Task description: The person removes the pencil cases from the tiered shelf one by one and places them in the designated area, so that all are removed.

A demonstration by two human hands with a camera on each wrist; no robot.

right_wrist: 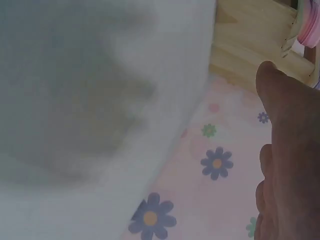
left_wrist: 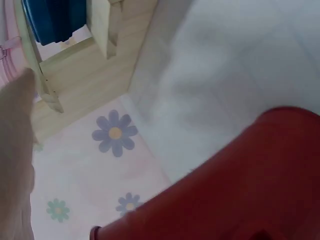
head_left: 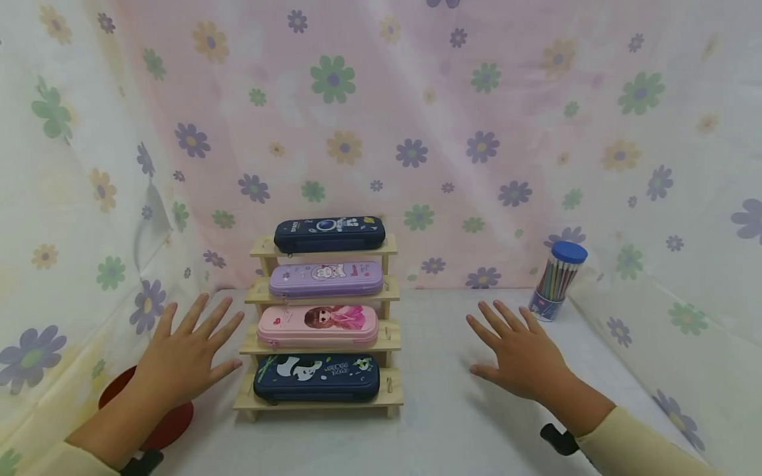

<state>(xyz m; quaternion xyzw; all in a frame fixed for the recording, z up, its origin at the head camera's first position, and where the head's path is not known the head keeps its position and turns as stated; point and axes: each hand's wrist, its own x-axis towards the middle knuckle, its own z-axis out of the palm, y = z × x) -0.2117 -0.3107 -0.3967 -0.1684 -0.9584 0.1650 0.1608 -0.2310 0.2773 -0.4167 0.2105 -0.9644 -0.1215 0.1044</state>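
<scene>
A small wooden stepped rack (head_left: 393, 382) stands in the middle of the white table. It carries a dark blue pencil case (head_left: 329, 233) on top, a purple one (head_left: 325, 278) below it, then a pink one (head_left: 318, 325), and a dark blue panda case (head_left: 317, 377) on the lowest step. My left hand (head_left: 186, 350) hovers with fingers spread just left of the rack, holding nothing. My right hand (head_left: 520, 350) is spread flat over the table to the right of the rack, also holding nothing. The left wrist view catches the rack's wooden side (left_wrist: 95, 55).
A clear tub of coloured pencils with a blue lid (head_left: 558, 280) stands at the back right. A red round object (head_left: 161, 423) lies under my left forearm, also seen as the red object (left_wrist: 240, 190). Flowered cloth (head_left: 417, 132) hangs behind and at both sides.
</scene>
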